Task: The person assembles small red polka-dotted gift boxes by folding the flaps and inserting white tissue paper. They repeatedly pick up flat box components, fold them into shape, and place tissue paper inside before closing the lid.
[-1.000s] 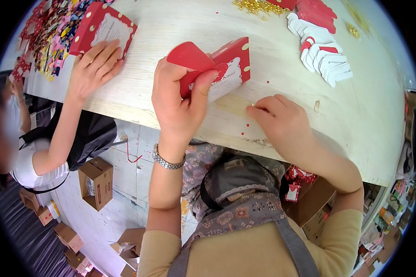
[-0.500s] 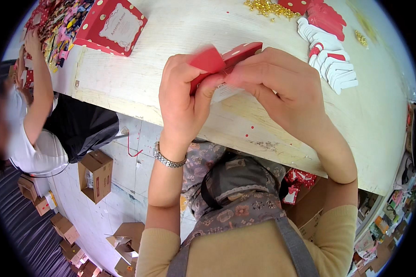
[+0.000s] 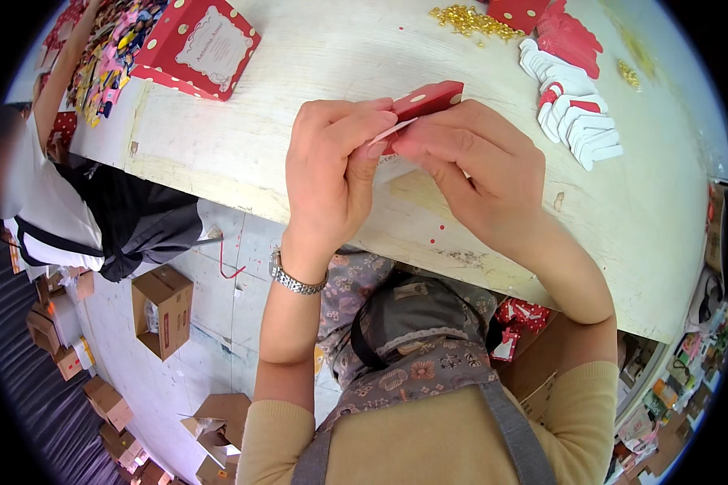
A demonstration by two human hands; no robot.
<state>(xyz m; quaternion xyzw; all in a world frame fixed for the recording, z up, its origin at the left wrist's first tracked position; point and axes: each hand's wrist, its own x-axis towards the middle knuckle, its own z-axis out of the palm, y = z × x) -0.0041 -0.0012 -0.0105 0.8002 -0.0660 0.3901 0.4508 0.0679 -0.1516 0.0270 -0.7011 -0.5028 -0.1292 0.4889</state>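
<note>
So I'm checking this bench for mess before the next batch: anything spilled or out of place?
Yes. Small gold beads lie scattered loose at the table's far edge, with a smaller patch further right. Tiny red specks dot the wood below the hands. The left hand and right hand hold a red dotted card.

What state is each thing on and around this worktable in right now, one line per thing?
Left hand: pinching the red card piece.
Right hand: pinching the same piece.
Red card piece: folded, held above the table.
Red dotted box: lying flat on the table.
White cutouts: stacked in a fanned pile.
Gold beads: loose in a heap.
Cardboard box: on the floor; whether shut, unclear.
</note>
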